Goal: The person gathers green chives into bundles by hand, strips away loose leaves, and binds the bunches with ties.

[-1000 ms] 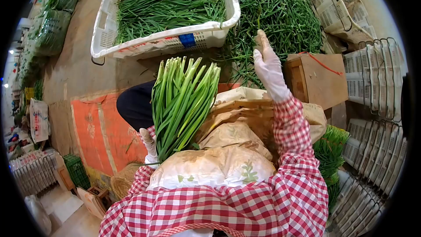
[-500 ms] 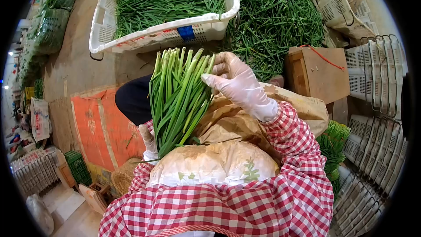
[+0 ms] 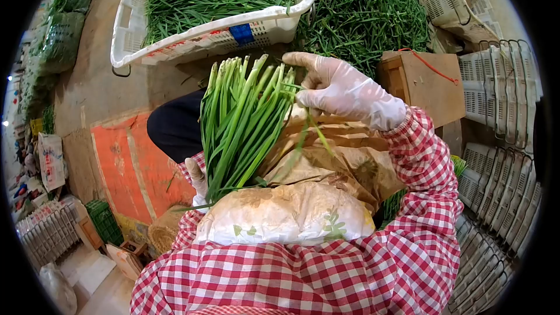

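A bunch of garlic chives (image 3: 242,122) stands over my lap, its pale cut ends up and its green leaves hanging down. My left hand (image 3: 197,179), gloved, is wrapped round the lower part from behind; mostly the thumb shows and the leaves hide the other fingers. At the bunch's upper right, my gloved right hand (image 3: 344,90) pinches a few loose chive blades (image 3: 318,134) between thumb and curled fingers, with the index finger stretched out. These blades droop below the hand, partly smeared by motion.
A white plastic crate (image 3: 268,26) full of chives stands ahead, beside a big loose heap of greens (image 3: 364,11). To the right are a wooden stool (image 3: 426,84) and stacked white crates (image 3: 496,93). Brown paper (image 3: 344,157) covers my lap.
My right hand has moved right, away from the bunch's edge, drawing a few loose blades out with it. The left hand still holds the bunch in nearly the same place.
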A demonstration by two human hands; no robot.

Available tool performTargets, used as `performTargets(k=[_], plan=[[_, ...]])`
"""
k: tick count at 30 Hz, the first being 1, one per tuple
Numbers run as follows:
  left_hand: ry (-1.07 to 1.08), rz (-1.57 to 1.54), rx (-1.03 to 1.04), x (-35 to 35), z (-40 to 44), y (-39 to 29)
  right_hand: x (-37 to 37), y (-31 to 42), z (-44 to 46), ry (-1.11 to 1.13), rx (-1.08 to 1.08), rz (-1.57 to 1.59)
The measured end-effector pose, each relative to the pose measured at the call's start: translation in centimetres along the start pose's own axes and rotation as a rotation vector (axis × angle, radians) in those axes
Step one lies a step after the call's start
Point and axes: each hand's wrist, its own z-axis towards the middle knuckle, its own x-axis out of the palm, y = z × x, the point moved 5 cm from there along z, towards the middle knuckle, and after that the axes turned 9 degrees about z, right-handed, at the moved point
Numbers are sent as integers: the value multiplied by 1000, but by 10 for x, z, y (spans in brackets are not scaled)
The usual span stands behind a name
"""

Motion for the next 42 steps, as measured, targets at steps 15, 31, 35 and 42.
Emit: performTargets(k=[15, 31, 35, 42], plan=[[93, -70, 49, -23, -13, 3, -66, -13, 26, -560, -874, -648], [-34, -22, 89, -18, -9, -1, 18, -32, 6, -217, -65, 361], [8, -22, 76, -16, -9, 2, -16, -14, 1, -347, -784, -496], [172, -135, 90, -13, 3, 4, -81, -30, 17, -811, -498, -799]])
